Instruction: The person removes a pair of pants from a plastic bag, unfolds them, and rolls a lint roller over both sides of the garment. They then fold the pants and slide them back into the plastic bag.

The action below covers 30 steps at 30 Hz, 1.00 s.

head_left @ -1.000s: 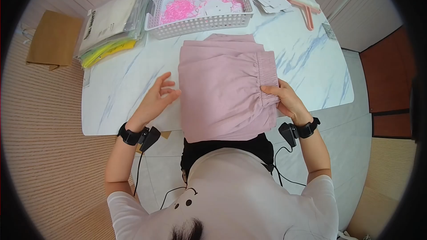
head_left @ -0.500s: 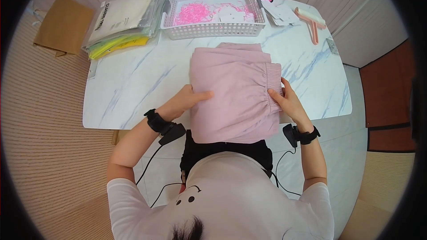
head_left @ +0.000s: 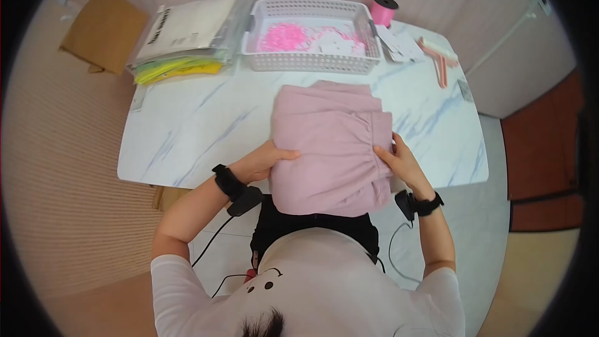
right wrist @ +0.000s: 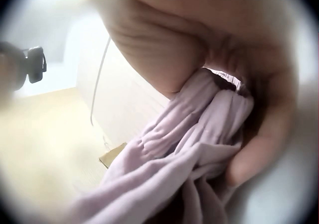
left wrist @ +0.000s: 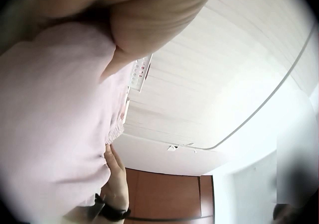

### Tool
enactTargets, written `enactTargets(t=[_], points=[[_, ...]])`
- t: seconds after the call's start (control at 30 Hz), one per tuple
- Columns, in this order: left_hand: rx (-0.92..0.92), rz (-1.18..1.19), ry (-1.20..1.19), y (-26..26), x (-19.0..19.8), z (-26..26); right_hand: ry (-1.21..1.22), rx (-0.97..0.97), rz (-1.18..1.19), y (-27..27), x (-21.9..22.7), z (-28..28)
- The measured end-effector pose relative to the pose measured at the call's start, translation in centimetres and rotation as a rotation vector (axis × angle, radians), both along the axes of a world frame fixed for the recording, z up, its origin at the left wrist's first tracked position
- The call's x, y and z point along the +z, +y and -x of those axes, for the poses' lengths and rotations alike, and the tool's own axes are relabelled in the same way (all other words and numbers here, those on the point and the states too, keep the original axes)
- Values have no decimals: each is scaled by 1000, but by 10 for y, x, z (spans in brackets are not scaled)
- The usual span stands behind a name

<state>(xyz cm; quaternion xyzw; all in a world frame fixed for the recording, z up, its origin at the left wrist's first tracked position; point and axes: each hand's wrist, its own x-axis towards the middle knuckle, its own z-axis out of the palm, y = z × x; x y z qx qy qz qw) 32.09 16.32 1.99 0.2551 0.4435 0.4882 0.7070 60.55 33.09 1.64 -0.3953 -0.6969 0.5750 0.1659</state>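
Note:
Folded mauve-pink pants with a gathered elastic waistband are held at the near edge of the table, overlapping my lap in the head view. My left hand grips their left side, thumb on top and fingers hidden underneath. On the right, my other hand holds the waistband end, its thumb pressing the top. In the right wrist view, the layered fabric bunches between thumb and curled fingers. The left wrist view shows a smooth pink face of the pants below my left thumb.
A white perforated basket with pink shredded paper stands at the back. Left of it lie stacked clear garment bags and a brown paper bag. A pink ribbon spool, white cards and a lint roller stand right.
My left hand has come from beside the pants to grip their left side. My right hand keeps its hold on the waistband. The head view has shifted, with the table lower in it.

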Motion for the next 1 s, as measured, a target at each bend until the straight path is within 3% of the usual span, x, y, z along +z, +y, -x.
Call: enactTargets(t=[0.13,0.23,0.43,0.53,0.63,0.77,0.83,1.0], points=[[43,-26,-25,6,0,7,-24,2,130,-4,16,-1],[77,3,11,12,22,16,-26,29,228,-10,29,0],[208,-87,360,31,14,69,44,73,297,-8,18,12],[324,-177,1320,11,15,72,53,46,322,-6,16,19],[86,-372,1337,-16,39,52,23,1,319,-6,22,24],[-232,-645,1448,-41,27,18,-133,28,216,6,18,27],[-318,-707,1591,-51,18,6,-160,15,175,7,20,28],[-335,-613,1460,-46,26,6,-105,23,35,-6,37,34]])
